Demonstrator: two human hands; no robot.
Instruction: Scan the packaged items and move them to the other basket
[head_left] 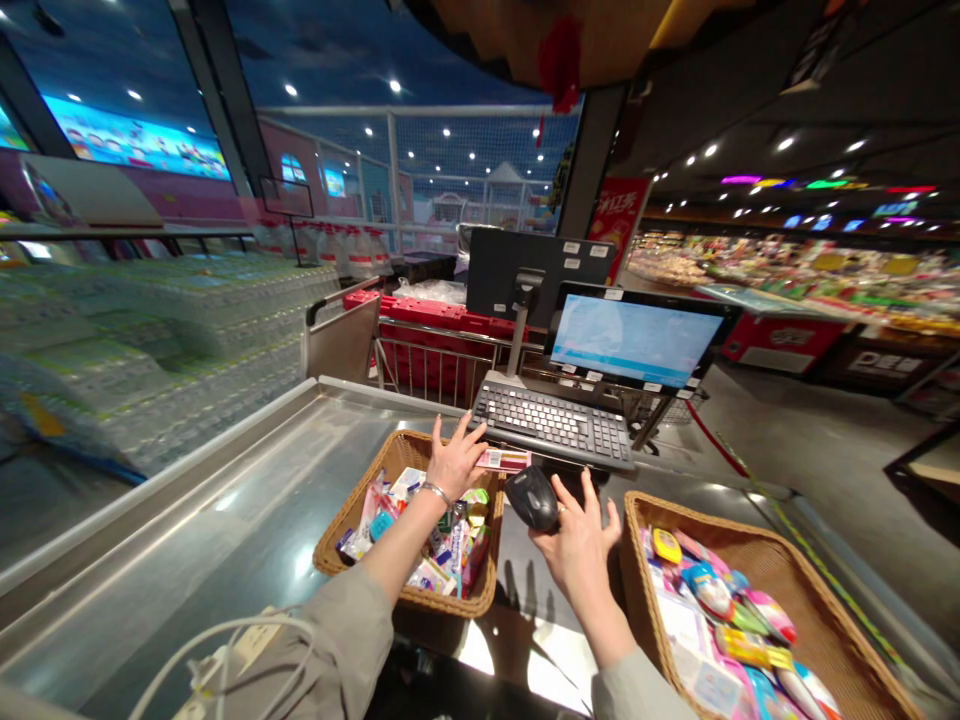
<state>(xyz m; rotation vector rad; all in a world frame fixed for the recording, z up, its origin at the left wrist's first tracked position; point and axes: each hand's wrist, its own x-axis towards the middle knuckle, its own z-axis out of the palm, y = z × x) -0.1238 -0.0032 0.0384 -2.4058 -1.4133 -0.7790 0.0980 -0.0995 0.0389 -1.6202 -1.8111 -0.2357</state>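
My left hand (454,465) is over the near left wicker basket (322,555), some fingers spread, its thumb side on a small flat pink-and-red pack (506,459) with a barcode. That basket holds many small packaged goods. In my right hand (581,545) is a black barcode scanner (532,498), its head turned left, close to the pack. Some right fingers stick out, and the grip underneath is hidden by the hand. A second wicker basket (832,580) stands right of my right hand, with colourful small packages inside.
Beyond my hands stand a black keyboard (555,418), a lit monitor (637,335) and a dark screen seen from behind (536,275). The metal counter (247,500) has a raised rim. A white cable (225,630) crosses my left sleeve. Stacked bottle packs (165,330) lie left.
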